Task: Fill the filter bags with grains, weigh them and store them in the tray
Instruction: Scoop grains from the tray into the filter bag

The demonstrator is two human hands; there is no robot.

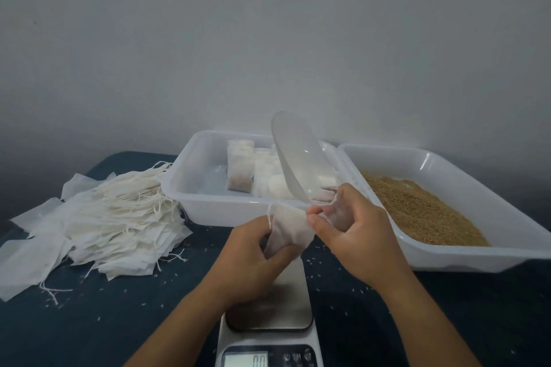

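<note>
Item: filter bag (287,231), white, held in the air above the scale (269,334), near centre. The left hand (250,259) gripped its lower body, fingers curled round the cloth; the right hand (354,235) pinched the bag's mouth between thumb and forefinger while also holding a clear plastic scoop (293,155) by its handle, the scoop's bowl tipped up and away toward the far side.

Item: scale, steel platter bare, display reading zero.

Item: storage tray (190,188), white, far centre, holding several filled bags (240,168) standing on end.

Item: grain tray (483,253), right, touching the storage tray's right rim, with brown grains (417,208) heaped toward its near side.

Item: stack of empty bags (113,214) with drawstrings, left, on the dark blue table (89,322); loose grains scattered about.

Step judged in hand: filling (the scoop appeared emptied, though the bag's contents could not be made out). Next move would call for closing the mouth, probably by its string, then setting the bag flat on the platter with both hands clear so the reading settles.
</note>
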